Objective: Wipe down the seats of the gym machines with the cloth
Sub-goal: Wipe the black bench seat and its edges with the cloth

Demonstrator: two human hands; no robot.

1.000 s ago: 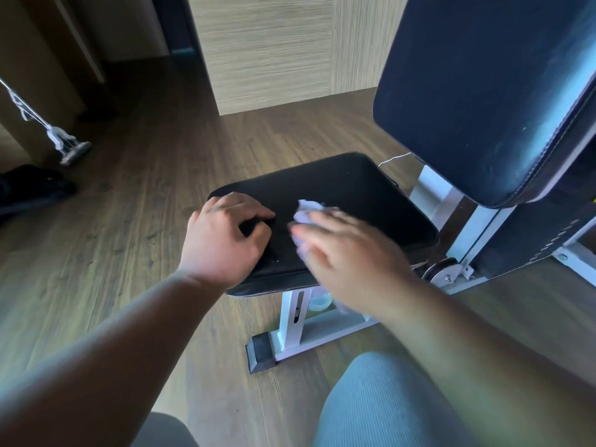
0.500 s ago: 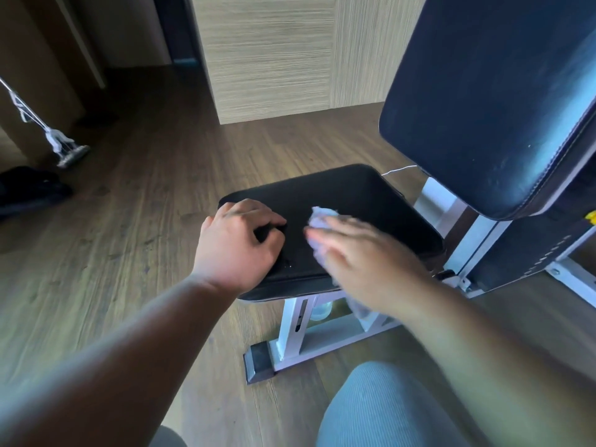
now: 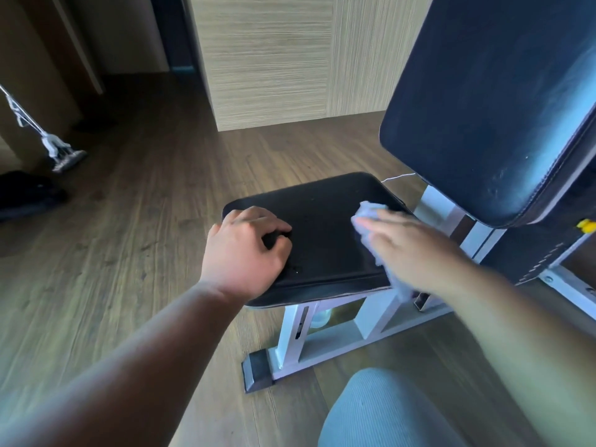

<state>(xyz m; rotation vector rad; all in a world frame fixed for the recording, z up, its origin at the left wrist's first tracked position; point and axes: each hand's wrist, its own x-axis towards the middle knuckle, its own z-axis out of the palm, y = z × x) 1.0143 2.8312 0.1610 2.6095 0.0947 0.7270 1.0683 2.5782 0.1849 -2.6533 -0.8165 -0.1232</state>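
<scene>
The wiping step is in hand on one machine: the person leans over the black padded seat [image 3: 325, 233], which sits low on a white metal frame [image 3: 325, 341] over the wood floor [image 3: 135, 240]. The right hand [image 3: 416, 253] lies flat on the pale cloth [image 3: 371, 217], its fingers stretched out together and pressing the fabric against the right side of the seat near the far corner; a tail of the cloth hangs over the seat's near right edge. The hand and cloth are blurred, so how the thumb sits cannot be told. The left hand [image 3: 246, 251] rests on the near left part of the seat with its fingers curled under, knuckles up, holding nothing and seemingly bracing the person. By the look of it, the right side is being covered, while the middle and the patch under the left hand remain to be judged clean or not. The next move probably calls for sweeping the cloth across the pad toward the left, with that bracing hand lifted or shifted so the cloth can reach beneath it, then going on to the tall dark back pad [image 3: 483, 101] if that counts, and other machines. No brand, label or legible writing shows; only a small yellow tag [image 3: 586, 226] at the right edge, too small to read.
</scene>
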